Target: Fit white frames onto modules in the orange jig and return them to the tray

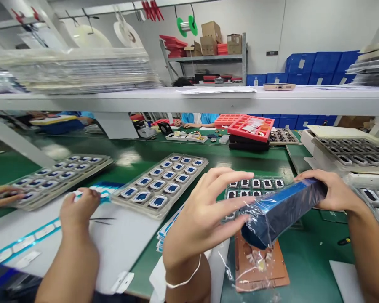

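Note:
A long dark-blue block in clear plastic wrap (284, 212) is held tilted above the bench, its near end lower. My right hand (336, 191) is closed around its far right end. At the near left end is my left hand (205, 206), fingers stretched apart, with fingertips at the loose wrap; it wears a white band on the wrist. Crinkled film hangs below the block over a copper-coloured plate fixture (262, 273) with small pale pieces. Behind the block lies a clear tray of black-and-white parts (255, 184), partly covered by it.
A co-worker's hand (80, 206) works at the left over a white sheet (135, 240) and blue-edged strips. Trays of blue-centred parts (167, 179) lie mid-bench. More trays (356, 147) stand right, red trays (252, 127) at the back. A shelf (208, 103) crosses above.

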The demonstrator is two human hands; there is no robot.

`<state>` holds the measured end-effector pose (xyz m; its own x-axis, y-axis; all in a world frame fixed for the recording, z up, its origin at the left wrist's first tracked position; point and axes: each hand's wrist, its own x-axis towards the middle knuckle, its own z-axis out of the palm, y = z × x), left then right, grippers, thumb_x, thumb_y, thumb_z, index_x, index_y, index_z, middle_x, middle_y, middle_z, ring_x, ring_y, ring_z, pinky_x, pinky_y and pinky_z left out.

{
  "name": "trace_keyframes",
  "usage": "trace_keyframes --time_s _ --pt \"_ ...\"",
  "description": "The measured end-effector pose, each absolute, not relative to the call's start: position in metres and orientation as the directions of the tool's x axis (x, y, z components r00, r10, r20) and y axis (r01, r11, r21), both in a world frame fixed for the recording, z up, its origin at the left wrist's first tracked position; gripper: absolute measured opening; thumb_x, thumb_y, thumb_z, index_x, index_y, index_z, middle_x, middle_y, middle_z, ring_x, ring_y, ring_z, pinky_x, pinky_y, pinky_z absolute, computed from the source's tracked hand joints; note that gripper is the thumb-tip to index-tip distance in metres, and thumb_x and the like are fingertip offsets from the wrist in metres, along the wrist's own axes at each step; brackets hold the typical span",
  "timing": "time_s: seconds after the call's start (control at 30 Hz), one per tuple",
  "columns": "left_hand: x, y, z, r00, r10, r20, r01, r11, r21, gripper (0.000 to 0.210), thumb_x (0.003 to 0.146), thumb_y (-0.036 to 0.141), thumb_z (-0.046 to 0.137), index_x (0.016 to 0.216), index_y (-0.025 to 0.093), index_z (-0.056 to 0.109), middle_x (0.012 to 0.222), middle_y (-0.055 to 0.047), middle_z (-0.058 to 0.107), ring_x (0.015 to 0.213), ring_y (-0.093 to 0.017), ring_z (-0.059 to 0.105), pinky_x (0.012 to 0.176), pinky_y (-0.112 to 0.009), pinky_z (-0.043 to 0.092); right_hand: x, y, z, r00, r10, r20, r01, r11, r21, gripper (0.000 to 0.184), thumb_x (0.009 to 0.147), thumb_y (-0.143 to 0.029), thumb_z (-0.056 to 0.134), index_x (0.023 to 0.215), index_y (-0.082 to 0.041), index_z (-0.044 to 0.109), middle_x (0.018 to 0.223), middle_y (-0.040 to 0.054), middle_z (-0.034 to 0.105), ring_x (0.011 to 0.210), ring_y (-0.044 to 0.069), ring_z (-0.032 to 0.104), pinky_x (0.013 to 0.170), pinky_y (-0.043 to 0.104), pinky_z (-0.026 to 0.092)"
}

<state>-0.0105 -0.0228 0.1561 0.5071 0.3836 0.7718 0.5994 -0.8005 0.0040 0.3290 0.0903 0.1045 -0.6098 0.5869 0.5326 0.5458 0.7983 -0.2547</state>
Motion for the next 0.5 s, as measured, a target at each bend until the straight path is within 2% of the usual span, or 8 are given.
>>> trace_keyframes --time_s 0.3,0.5 --pt "-0.0081 -0.0275 0.1524 0.419 0.433 0.798 0.685 -0.727 0.035 0.013 0.087 0.016 0.061 0.094 0.019 0.072 0.123 -0.01 0.066 0.108 -0.024 0.056 0.093 -0.047 0.049 0.3257 0.0956 0.0994 -0.642 0.547 0.537 0.504 0.829 -0.241 0.048 0.064 -0.019 0.063 0.112 -0.023 0.061 0.108 0.0078 0.073 0.094 0.029 0.071 0.079 0.04 0.059" --pt "-0.0062 -0.0267 0.1492 0.395 0.433 0.811 0.714 -0.7 0.026 0.009 0.086 0.018 0.063 0.09 0.019 0.071 0.124 -0.008 0.066 0.108 -0.024 0.056 0.091 -0.044 0.049 0.3299 0.0977 0.0963 -0.635 0.553 0.54 0.517 0.823 -0.235 0.05 0.064 -0.018 0.064 0.113 -0.025 0.059 0.109 0.0056 0.072 0.096 0.027 0.071 0.082 0.038 0.058"
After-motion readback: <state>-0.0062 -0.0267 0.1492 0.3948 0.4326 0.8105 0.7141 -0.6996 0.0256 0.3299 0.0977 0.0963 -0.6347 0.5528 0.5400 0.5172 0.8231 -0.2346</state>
